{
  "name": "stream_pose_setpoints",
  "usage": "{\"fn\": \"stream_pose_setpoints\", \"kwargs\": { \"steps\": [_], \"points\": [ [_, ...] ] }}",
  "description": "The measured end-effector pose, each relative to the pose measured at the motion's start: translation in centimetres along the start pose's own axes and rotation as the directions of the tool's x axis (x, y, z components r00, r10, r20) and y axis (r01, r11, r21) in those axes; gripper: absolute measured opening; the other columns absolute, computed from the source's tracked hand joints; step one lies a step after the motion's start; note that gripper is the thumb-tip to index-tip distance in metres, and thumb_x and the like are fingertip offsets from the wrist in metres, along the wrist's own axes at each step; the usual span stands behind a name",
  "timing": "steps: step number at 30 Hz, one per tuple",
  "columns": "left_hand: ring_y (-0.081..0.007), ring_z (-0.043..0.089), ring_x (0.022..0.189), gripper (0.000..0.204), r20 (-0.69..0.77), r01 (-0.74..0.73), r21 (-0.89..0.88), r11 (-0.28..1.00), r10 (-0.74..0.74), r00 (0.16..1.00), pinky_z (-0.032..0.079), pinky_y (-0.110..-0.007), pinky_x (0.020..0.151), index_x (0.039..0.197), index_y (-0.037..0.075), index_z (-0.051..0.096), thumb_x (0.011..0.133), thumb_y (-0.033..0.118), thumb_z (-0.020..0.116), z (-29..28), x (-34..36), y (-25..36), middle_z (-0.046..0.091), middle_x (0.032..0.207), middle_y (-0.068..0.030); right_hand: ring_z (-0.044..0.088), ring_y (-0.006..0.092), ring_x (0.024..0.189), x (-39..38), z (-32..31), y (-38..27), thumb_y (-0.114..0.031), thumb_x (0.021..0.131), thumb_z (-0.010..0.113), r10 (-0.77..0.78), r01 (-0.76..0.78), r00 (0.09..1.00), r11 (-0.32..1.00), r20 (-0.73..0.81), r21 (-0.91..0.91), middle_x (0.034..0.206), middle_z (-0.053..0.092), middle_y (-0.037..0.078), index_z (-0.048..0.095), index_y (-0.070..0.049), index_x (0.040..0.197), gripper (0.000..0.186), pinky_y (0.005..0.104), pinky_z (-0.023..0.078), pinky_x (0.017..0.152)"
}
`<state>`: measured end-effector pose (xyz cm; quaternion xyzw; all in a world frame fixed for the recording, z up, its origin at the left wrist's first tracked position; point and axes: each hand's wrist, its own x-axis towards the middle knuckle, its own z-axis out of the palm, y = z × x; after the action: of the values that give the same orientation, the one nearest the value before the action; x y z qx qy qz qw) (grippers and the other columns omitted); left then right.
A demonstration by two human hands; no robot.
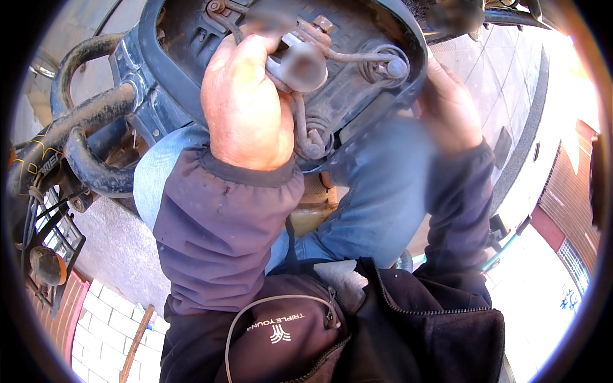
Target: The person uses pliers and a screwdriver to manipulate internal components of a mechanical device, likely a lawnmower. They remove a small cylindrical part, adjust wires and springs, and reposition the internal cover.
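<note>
Where left hand [249,105] reaches, dark shell [416,51], springs [381,64] inside

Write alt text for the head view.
A person's left hand reaches among weathered metal springs inside a dark, hollow shell, its grip partly blurred, while the right hand is at the shell's right side. Worn black tubing curves at left; blue-jeaned legs show below.

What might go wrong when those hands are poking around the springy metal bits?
The left hand is right among the metal wires, so a finger might get pinched or scraped. The right hand is at the outer rim of the dark seat-like shell; if it slips, the shell might shift.
</note>
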<state>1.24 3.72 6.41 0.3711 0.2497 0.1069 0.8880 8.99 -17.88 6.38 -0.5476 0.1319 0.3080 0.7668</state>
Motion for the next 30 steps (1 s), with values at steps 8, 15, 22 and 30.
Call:
{"fn": "stream_pose_setpoints", "kwargs": {
  "steps": [8,15,22,30],
  "points": [
    [-0.0266,0.063,0.095,0.03,0.003,0.1,-0.067,0.993,-0.1,0.995,0.049,-0.035,0.091,0.107,-0.008,0.058,0.097,0.016,0.042,-1.2,1.1,0.2,0.065,0.102,-0.0187,0.061,0.0071,0.085,1.0,-3.2,-0.2,-0.027,0.1,0.051,0.06,-0.042,0.977,0.995,0.205,-0.088,0.105,0.067,0.004,0.058,0.0,0.122,0.035,0.0203,0.049,0.067],
    [-0.0238,0.062,0.078,0.025,0.059,0.207,-0.194,0.959,-0.199,0.978,0.054,-0.03,0.075,0.099,-0.011,0.054,0.095,0.009,0.041,-1.0,2.9,0.2,0.062,0.089,-0.0189,0.063,0.009,0.076,-0.1,2.1,-0.4,-0.027,0.1,0.053,0.006,-0.016,0.996,0.993,-0.088,-0.116,0.098,0.07,0.005,0.064,-0.001,0.111,0.031,0.0212,0.05,0.062],
    [-0.024,0.063,0.074,0.029,0.087,0.244,-0.239,0.94,-0.23,0.969,0.054,-0.031,0.071,0.094,-0.009,0.057,0.096,0.011,0.036,-1.5,3.4,0.4,0.063,0.083,-0.0169,0.049,0.0045,0.048,-0.1,1.5,-0.7,-0.03,0.098,0.055,0.087,-0.102,0.994,0.966,-0.072,-0.238,0.083,0.068,0.001,0.066,-0.004,0.105,0.029,0.0191,0.032,0.037],
    [-0.0227,0.062,0.068,0.029,0.043,0.163,-0.238,0.958,-0.157,0.987,0.054,-0.03,0.063,0.094,-0.009,0.057,0.097,0.01,0.035,-1.4,3.1,-0.2,0.063,0.081,-0.0162,0.05,0.0071,0.049,-0.5,3.5,-1.0,-0.029,0.098,0.057,0.092,-0.146,0.969,0.963,-0.231,-0.228,0.081,0.068,0.001,0.066,-0.003,0.103,0.027,0.0211,0.034,0.038]
  ]
}}
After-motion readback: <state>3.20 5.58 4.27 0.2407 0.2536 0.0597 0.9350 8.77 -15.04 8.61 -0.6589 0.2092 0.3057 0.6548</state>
